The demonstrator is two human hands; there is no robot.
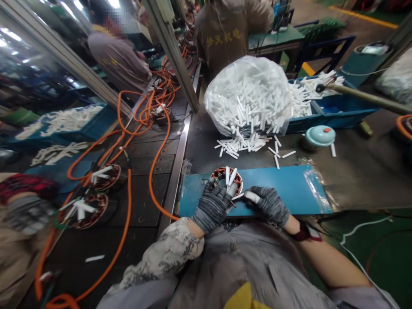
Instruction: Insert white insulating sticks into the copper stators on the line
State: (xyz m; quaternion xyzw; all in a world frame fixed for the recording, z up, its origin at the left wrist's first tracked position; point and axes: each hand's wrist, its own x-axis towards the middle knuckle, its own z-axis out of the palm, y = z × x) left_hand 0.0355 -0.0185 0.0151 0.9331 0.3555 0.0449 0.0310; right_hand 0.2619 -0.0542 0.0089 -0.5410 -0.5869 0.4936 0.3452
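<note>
A round motor stator [219, 172] with copper windings lies on the blue board [289, 184] in front of me. Several white tubes [228, 175] stand up out of its opening. My left hand [212, 205], in a grey striped glove, grips the near left side of the stator and hides much of it. Just to the right, my right hand [268, 203] wears a similar glove with pale thumb covering. Its thumb and fingers are pinched on a slim white tube [238, 197], which points left toward the stator's near edge.
Behind the board, a clear bag [247, 94] spills white tubes onto the dark bench. Blue bins [341, 109] and a lidded turquoise container [320, 136] stand at right. Orange hoses [154, 163] and more stators [92, 210] line the conveyor. A co-worker's gloved hand [28, 212] is at left.
</note>
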